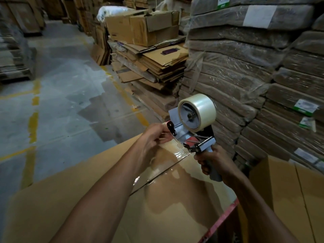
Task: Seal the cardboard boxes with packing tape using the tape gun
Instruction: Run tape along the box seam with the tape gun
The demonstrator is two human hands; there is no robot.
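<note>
A large cardboard box (73, 195) fills the lower part of the view, with a shiny strip of clear tape (177, 174) running along its top seam. My right hand (213, 163) grips the handle of a grey tape gun (191, 135) carrying a roll of clear tape (201, 111), held just above the far end of the box. My left hand (154, 139) is at the gun's front, its fingers pinching the loose end of the tape by the black roller bracket.
Shrink-wrapped stacks of flat cardboard (245, 67) rise close on the right. A pile of flattened boxes (157, 64) with an open carton (143, 27) on top stands ahead. Another open box (289, 190) sits at lower right. A concrete floor (61, 85) with yellow lines lies left.
</note>
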